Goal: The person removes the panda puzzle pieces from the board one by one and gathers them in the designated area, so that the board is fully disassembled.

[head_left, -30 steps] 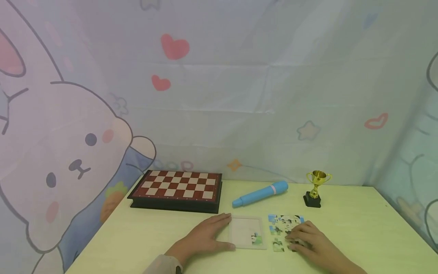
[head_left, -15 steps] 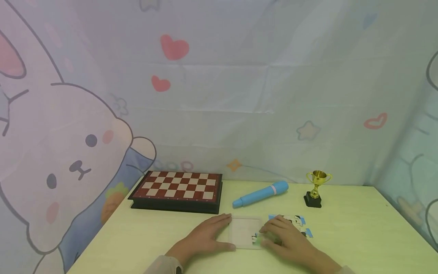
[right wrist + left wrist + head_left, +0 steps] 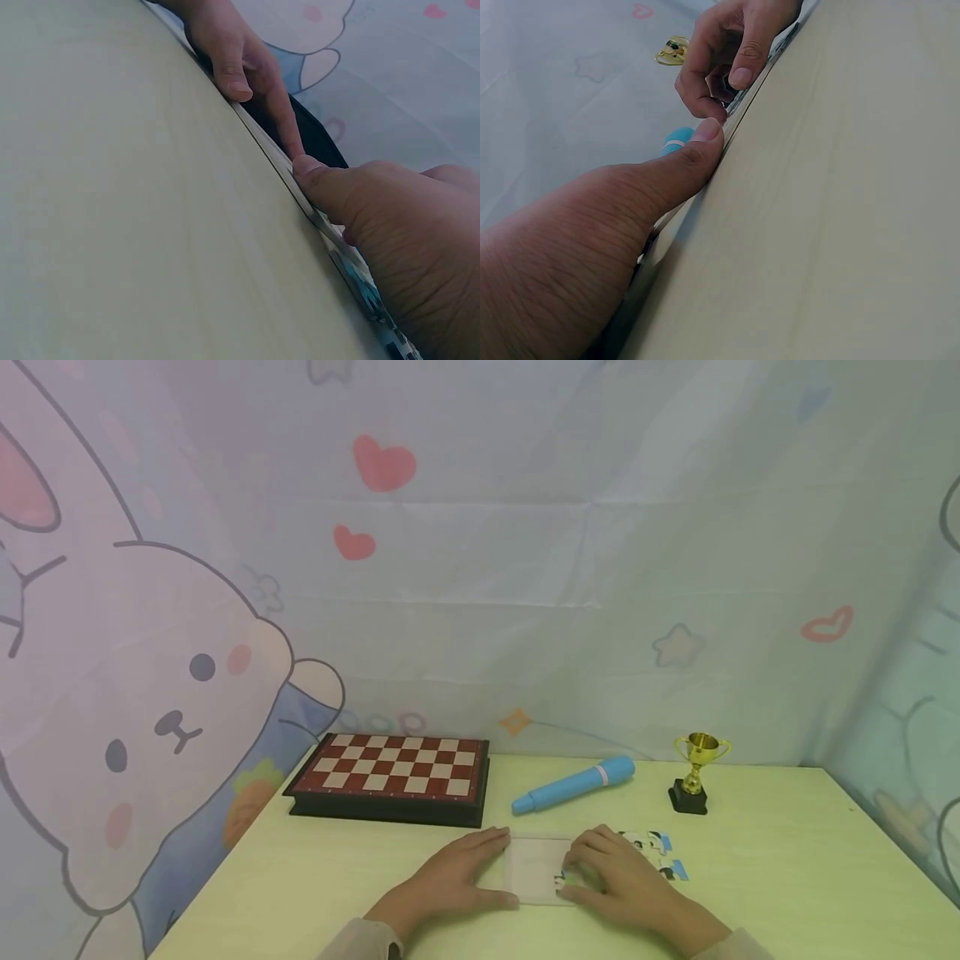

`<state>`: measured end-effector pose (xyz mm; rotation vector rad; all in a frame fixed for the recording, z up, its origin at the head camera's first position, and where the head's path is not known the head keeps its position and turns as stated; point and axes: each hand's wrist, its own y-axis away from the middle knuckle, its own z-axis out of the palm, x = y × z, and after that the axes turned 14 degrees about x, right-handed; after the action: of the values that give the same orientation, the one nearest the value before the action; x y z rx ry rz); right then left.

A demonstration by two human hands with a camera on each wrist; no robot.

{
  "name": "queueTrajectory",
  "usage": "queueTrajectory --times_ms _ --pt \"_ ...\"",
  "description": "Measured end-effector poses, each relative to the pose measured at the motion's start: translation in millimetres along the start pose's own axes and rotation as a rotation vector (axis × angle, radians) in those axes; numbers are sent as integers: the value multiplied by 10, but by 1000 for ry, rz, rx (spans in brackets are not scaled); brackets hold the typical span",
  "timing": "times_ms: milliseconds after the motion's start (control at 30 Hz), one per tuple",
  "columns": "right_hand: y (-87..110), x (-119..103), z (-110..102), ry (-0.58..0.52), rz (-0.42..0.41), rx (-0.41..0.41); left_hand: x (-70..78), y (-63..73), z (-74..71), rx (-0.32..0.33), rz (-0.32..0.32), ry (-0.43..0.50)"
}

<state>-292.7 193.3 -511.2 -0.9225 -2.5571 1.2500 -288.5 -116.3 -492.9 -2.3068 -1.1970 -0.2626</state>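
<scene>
A pale puzzle frame (image 3: pixel 531 868) lies on the table. My left hand (image 3: pixel 448 878) rests at its left side, fingers at the upper corner and thumb (image 3: pixel 501 900) at the lower one. Curled over the frame's right side is my right hand (image 3: pixel 624 883), its fingertips on a puzzle piece (image 3: pixel 560 883) of which only a small patch shows. Most of what lies under this hand is hidden. Loose panda puzzle pieces (image 3: pixel 660 853) lie on the table behind the right hand, partly covered by it. In the left wrist view the right hand's fingertips are right at the frame.
A red-and-white chessboard box (image 3: pixel 397 777) sits at the back left. Right of it lies a blue microphone-shaped stick (image 3: pixel 573 787), and farther right stands a small gold trophy cup (image 3: pixel 696 768). A printed cloth (image 3: pixel 480 568) hangs behind the table.
My right hand has moved left from the loose pieces to the right side of the frame, covering most of the piece in its corner. The left hand has stayed at the frame's left side.
</scene>
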Motion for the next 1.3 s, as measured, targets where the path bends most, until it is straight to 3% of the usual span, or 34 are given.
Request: queueTrajectory --times_ms 867,1300 --pt "-11 -85 -58 -58 77 -34 32 6 -25 5 1 3" --pt "11 -64 -84 -328 83 -5 50 0 -33 3 7 -18"
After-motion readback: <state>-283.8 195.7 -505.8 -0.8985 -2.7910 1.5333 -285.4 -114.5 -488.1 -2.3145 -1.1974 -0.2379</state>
